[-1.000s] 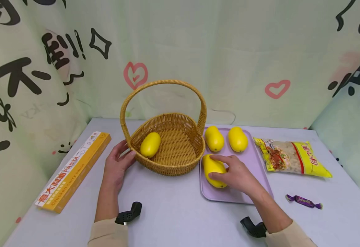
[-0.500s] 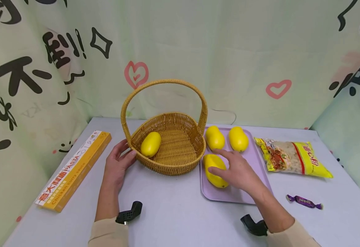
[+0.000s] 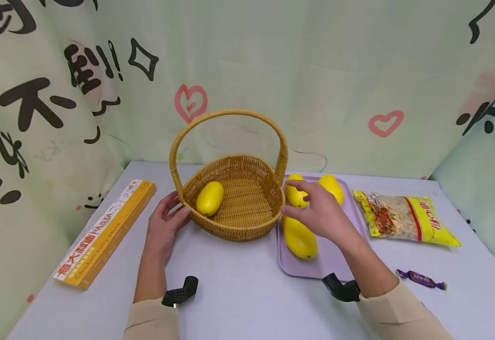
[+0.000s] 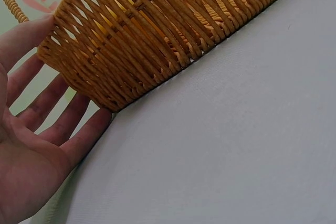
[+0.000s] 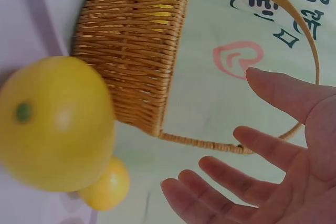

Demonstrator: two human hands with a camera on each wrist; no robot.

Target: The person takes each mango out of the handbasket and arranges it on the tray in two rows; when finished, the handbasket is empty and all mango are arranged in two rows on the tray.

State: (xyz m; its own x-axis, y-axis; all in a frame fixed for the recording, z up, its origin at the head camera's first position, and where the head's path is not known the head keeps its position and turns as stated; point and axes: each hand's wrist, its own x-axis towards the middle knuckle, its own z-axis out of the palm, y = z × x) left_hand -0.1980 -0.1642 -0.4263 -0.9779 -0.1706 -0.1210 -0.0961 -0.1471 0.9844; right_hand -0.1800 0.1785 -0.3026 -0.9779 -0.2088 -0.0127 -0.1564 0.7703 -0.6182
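Note:
At the left end of the wicker basket point(image 3: 239, 231), my left hand point(image 3: 165, 226) touches its side. In the left wrist view the fingertips point(image 4: 102, 119) rest against the weave, with the thumb up at the rim. One yellow oblong fruit point(image 3: 210, 199) lies inside the basket, on its left. My right hand point(image 3: 321, 210) is raised over the lilac tray point(image 3: 291, 271), thumb and fingers spread, holding nothing. Below it lies a yellow fruit point(image 3: 300, 240) on the tray. Two more, a back left fruit point(image 3: 295, 192) and a back right fruit point(image 3: 333, 188), are partly hidden by the hand.
On the left lies a long pasta box point(image 3: 107, 233). A yellow food packet point(image 3: 404, 217) sits right of the tray, with a purple wrapped candy point(image 3: 422, 279) nearer the front. The basket's tall handle point(image 3: 230, 112) arches up before the printed curtain point(image 3: 336, 71).
My right hand has released its hold on the near fruit and risen up and away from it, opening wide. That fruit stays on the tray. The left hand keeps its place at the basket.

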